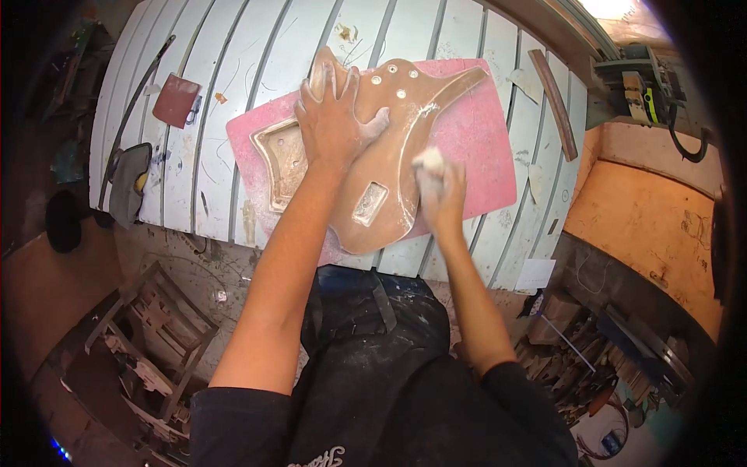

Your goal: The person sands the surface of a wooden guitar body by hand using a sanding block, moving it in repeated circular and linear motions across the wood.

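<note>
A brown guitar body (389,156) with routed cavities and several round holes lies on a pink mat (486,167). White dust lines its right-hand edge. My left hand (333,128) rests on its upper left part, fingers spread and dusted white, holding nothing. Against the right edge, near the waist of the body, is my right hand (442,187), its fingers closed and blurred by motion. Something pale shows at its fingertips; I cannot tell whether it is a pad, folded paper or dusty fingers.
The mat covers part of a white slatted table (412,31). A reddish-brown square sheet (177,101), a dark cable (132,105) and a grey bag-like object (131,183) lie left. On the right are a dark wooden strip (554,105) and white paper (535,274). A wooden frame (167,303) stands lower left.
</note>
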### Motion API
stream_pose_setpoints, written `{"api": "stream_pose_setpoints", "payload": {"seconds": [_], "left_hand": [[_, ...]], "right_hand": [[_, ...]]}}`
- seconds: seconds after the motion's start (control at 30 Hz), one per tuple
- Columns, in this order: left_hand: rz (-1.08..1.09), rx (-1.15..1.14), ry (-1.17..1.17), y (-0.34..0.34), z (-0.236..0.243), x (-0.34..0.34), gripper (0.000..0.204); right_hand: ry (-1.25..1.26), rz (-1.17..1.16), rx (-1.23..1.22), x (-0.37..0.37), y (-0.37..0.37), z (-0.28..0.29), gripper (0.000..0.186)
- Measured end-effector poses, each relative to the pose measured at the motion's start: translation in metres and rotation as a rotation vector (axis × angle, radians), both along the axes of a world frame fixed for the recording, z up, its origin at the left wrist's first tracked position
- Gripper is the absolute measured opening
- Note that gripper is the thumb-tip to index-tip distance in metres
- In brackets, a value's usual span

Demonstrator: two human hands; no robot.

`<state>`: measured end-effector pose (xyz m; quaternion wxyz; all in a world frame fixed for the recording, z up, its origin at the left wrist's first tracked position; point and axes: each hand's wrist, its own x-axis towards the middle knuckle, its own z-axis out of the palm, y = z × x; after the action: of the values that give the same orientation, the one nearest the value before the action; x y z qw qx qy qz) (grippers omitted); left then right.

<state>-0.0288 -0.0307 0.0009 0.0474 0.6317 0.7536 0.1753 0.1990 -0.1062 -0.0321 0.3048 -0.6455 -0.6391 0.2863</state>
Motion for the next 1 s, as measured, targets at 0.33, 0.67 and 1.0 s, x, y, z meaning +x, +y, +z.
{"api": "stream_pose_setpoints", "payload": {"seconds": [0.33,0.67,1.0], "left_hand": [[-0.042,-0.019,0.019,-0.002,0.002,0.001,0.090],[-0.046,0.004,0.042,0.004,0.000,0.005,0.090],[-0.063,0.038,0.021,0.002,-0.003,0.006,0.088]], "right_hand": [[-0.067,0.031,0.197,-0.009,0.000,0.002,0.027],[-0.123,-0.033,0.157,-0.009,0.047,-0.010,0.029],[-0.118,-0.136,0.162,-0.010,0.099,0.002,0.029]]}}
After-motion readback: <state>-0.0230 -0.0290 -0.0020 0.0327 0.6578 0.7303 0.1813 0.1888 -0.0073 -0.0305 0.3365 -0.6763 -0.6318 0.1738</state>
